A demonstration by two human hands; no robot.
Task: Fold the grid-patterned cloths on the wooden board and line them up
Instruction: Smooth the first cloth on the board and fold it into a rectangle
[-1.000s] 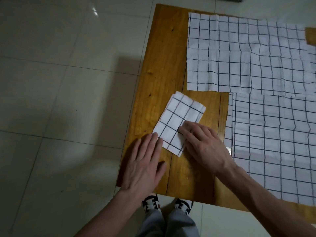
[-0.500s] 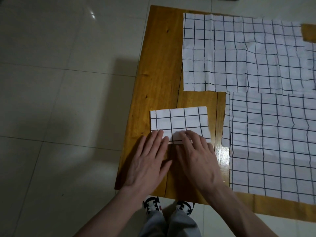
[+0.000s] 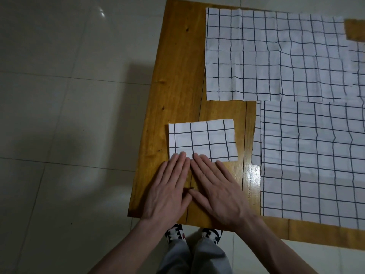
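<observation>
A small folded white cloth with a black grid (image 3: 205,139) lies square to the edges on the near left part of the wooden board (image 3: 177,76). My left hand (image 3: 169,186) and my right hand (image 3: 217,190) lie flat side by side just below it, straight fingertips touching its near edge. A large unfolded grid cloth (image 3: 276,56) is spread flat at the far side of the board. Another unfolded grid cloth (image 3: 312,159) covers the near right part and runs out of view on the right.
Pale floor tiles (image 3: 69,115) surround the board on the left and front. My feet in black and white shoes (image 3: 194,234) stand at the board's near edge. Bare wood shows along the board's left strip.
The folded cloth was turned from a slant to lie square with the board. Both hands then came together flat at its near edge.
</observation>
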